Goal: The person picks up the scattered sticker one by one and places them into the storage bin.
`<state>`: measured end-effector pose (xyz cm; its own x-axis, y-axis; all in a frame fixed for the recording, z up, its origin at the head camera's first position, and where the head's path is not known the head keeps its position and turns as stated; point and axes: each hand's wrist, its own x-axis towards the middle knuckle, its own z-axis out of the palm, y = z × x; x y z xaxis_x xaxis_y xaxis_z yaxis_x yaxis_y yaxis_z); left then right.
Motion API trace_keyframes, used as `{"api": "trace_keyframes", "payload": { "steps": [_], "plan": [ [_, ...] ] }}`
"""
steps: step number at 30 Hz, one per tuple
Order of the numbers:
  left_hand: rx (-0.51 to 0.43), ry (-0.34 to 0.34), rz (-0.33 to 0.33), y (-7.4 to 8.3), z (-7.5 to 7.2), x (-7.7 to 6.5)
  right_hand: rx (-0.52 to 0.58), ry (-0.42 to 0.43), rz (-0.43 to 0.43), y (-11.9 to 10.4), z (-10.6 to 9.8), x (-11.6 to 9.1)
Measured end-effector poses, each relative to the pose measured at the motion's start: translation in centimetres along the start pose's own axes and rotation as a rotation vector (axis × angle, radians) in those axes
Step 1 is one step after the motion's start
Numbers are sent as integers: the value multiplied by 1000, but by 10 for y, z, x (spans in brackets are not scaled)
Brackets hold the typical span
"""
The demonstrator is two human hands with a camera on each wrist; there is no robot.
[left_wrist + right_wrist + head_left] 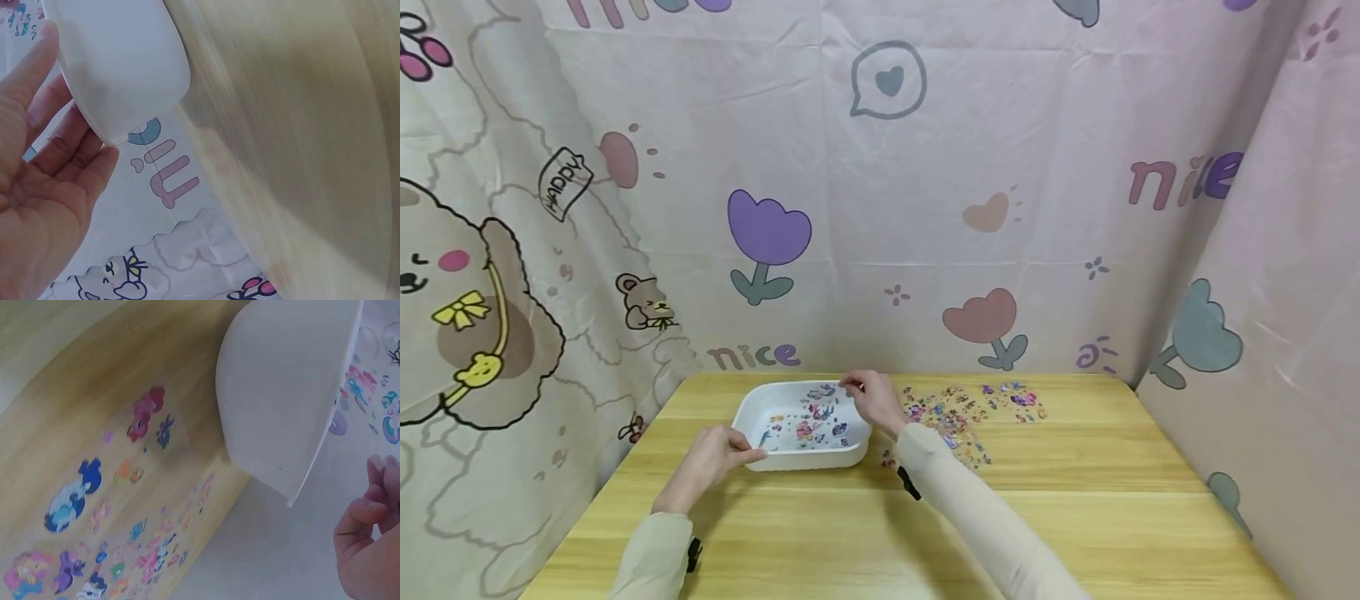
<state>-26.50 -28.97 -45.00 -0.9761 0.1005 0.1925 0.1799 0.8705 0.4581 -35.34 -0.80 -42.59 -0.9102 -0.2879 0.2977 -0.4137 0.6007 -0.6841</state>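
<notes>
A white plastic basin (805,461) stands on the table, with clear sheets of colourful pony stickers (805,429) inside. My left hand (711,458) holds its front left corner; in the left wrist view the thumb (44,50) lies over the rim and the fingers (75,134) support the outside. At the basin's back right corner, my right hand (876,402) has its thumb and fingertips together, seemingly pinching the edge of a clear sticker sheet (365,394). The transparent edge between the fingertips is hard to make out.
More clear sticker sheets (951,417) lie on the wooden table (1075,483) right of the basin, partly under my right forearm. One smaller group of stickers (1015,400) lies farther right. A printed curtain (880,208) hangs behind the table and at both sides.
</notes>
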Motion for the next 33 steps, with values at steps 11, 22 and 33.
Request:
{"api": "trace_keyframes", "payload": {
  "steps": [11,22,33],
  "plan": [
    [-3,-6,-21,-2,0,-2,35,-135,-32,-1,15,1],
    [-8,-13,-17,-1,-2,0,-155,-147,-96,4,22,4],
    [-8,-20,-14,1,-2,-1,-230,-71,-101,12,31,0]
  ]
}}
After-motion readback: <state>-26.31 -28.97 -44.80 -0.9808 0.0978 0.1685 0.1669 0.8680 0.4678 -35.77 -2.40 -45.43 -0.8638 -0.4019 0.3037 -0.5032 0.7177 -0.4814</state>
